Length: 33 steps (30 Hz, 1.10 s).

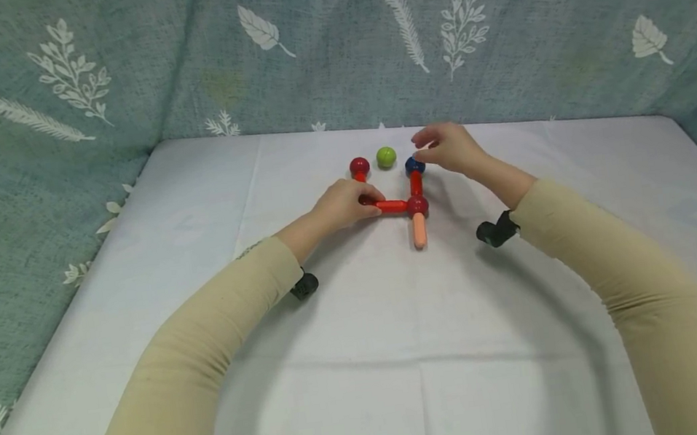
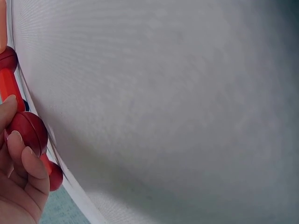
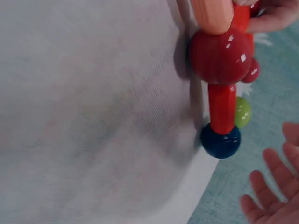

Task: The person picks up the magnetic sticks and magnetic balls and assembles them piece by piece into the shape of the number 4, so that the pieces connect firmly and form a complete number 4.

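A toy structure of rods and balls lies on the white cloth. My left hand [image 1: 344, 204] pinches its left corner, with thumb and fingers around a dark red ball [image 2: 31, 133] and the end of a red rod [image 1: 393, 206]. Another dark red ball [image 1: 417, 205] joins that rod, a peach rod [image 1: 419, 231] pointing toward me and a second red rod [image 1: 416, 183] pointing away. At the far end of this second rod is a blue ball [image 3: 221, 140]. My right hand [image 1: 450, 149] hovers beside the blue ball, fingers spread apart from it in the right wrist view.
Beyond my left hand, a further dark red ball [image 1: 359, 166] tops a short red rod. A loose green ball [image 1: 386, 157] lies between the two far ends of the structure. Behind the table hangs a green leaf-patterned curtain [image 1: 326, 44].
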Motion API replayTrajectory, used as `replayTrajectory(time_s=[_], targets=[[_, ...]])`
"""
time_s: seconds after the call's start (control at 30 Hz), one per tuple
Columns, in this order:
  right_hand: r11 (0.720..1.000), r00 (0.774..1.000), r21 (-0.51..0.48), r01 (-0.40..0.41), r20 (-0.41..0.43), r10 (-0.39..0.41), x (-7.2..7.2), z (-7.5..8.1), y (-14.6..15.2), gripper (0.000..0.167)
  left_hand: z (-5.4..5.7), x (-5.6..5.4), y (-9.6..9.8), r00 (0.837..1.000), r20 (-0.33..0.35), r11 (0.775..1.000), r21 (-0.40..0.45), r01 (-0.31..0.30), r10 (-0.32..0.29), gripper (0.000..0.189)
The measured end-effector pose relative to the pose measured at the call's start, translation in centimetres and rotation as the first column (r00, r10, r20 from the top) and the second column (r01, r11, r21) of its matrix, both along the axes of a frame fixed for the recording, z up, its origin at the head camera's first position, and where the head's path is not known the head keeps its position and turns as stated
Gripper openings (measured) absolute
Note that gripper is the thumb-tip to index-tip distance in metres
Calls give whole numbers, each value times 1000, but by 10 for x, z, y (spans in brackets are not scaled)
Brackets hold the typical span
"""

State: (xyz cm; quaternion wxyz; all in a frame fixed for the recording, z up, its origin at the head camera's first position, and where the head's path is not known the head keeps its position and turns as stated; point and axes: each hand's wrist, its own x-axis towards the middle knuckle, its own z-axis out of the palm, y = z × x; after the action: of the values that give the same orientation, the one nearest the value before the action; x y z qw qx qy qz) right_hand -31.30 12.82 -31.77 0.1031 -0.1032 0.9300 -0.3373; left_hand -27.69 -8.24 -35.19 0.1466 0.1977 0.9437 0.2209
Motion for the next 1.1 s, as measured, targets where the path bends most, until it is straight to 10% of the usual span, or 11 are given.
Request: replayTrajectory(time_s=[0.2, 0.47, 1.1], targets=[[978, 980, 158, -136, -123, 156, -23, -8, -18, 43, 1, 0, 0, 1000, 2, 1000, -1, 17, -17, 28], [958, 984, 242, -156, -44, 172, -42, -22, -32, 46, 1, 0, 1, 999, -4, 999, -2, 42, -42, 28], [967, 974, 196, -163, -122, 189, -39, -23, -41, 42, 0, 0, -3, 1000, -4, 1000, 1, 20, -20, 28]])
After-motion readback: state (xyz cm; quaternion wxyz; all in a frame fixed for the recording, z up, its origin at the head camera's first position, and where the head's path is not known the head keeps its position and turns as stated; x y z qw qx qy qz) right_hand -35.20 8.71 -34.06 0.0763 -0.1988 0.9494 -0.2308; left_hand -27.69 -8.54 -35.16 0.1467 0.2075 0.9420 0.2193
